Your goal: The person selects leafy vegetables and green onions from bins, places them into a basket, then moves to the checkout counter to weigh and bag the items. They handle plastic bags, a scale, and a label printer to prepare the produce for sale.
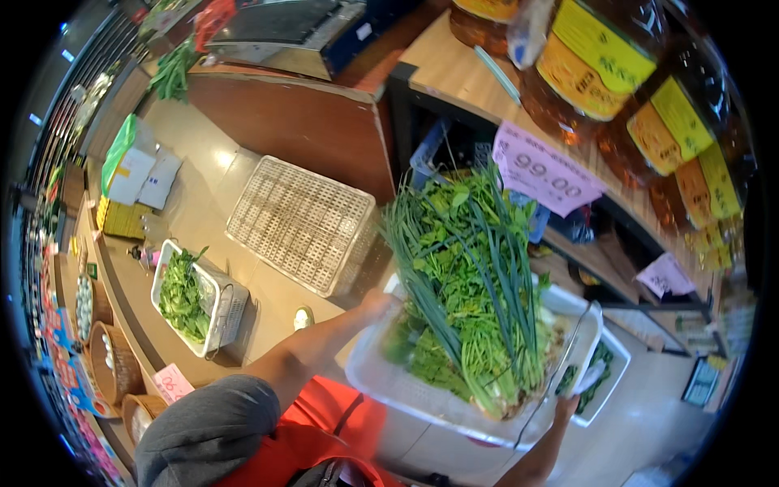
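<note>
A white plastic crate (420,408) is before me, heaped with long green onions (420,286) and leafy celery-like greens (487,341) with pale stalks and roots. At the crate's far left rim is my left hand (380,304), blurred and partly hidden by the rim and leaves; its fingers seem closed on the edge. On the near right side, my right hand (567,406) is at the crate's rim, beside a bent metal wire handle (557,365); its fingers are mostly hidden, and a whitish blurred thing is by them.
An upturned perforated basket (304,225) rests on the floor. A smaller white basket of leafy greens (182,292) stands left. Another white crate (614,377) lies beneath on the right. A wooden shelf (447,67) holds large oil bottles (590,67); a price sign (541,170) hangs close to the greens.
</note>
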Tool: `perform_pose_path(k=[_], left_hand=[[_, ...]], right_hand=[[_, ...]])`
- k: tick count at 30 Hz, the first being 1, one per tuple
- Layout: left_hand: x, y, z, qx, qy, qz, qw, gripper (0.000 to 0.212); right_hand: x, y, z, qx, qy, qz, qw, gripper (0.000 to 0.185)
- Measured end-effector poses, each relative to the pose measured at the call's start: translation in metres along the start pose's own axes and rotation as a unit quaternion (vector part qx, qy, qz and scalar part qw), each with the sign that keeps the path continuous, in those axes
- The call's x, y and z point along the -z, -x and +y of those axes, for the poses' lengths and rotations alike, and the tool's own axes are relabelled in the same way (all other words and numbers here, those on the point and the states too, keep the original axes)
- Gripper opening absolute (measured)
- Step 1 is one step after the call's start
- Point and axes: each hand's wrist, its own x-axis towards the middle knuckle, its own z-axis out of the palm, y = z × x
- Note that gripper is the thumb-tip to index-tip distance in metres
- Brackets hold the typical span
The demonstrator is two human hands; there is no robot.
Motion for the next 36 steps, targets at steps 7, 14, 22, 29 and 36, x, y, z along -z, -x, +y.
perform_pose_path(k=[7, 14, 22, 29, 36], left_hand=[[0.026, 0.031, -0.014, 0.06, 0.011, 0.005, 0.998, 0.018], [0.099, 0.062, -0.025, 0.083, -0.028, 0.05, 0.995, 0.015], [0.232, 0.091, -0.021, 0.093, 0.005, 0.079, 0.992, 0.014], [0.367, 0.063, -0.021, 0.047, 0.045, 0.128, 0.99, 0.013], [0.52, -0.028, 0.018, -0.026, 0.037, 0.165, 0.985, 0.012]], right_hand=[[0.012, 0.061, 0.031, -0.073, 0.056, -0.021, 0.996, 0.027], [-0.021, 0.117, -0.062, -0.141, 0.015, -0.094, 0.985, 0.032], [-0.054, 0.207, -0.13, -0.11, -0.16, -0.054, 0.979, 0.022], [-0.105, 0.262, -0.263, -0.052, -0.167, -0.038, 0.984, 0.021], [-0.243, 0.277, -0.395, 0.002, -0.328, -0.07, 0.942, 0.021]])
